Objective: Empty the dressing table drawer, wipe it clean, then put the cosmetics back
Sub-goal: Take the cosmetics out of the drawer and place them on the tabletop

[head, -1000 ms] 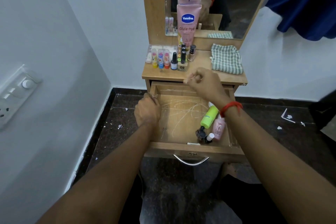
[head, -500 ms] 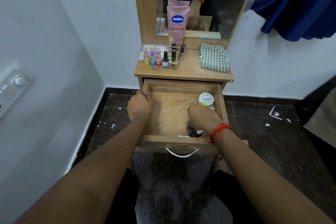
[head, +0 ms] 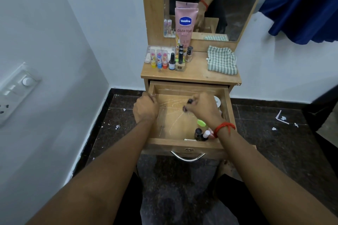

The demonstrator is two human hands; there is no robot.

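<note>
Right hand (head: pixel 203 109) risen over scratched drawer (head: pixel 182 88), grip pinching dark item (head: pixel 190 101); left hand (head: pixel 145 108) clutches its wall.

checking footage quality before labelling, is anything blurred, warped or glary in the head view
Head view: wide-angle lens stretches the switch plate at left; the right hand is motion-smeared, so the small dark item in its fingers is unclear; the Vaseline tube reads sharp; dim, even light, no glare.

Bare forearms; red thread bracelet (head: pixel 224 127) on right wrist.
</note>
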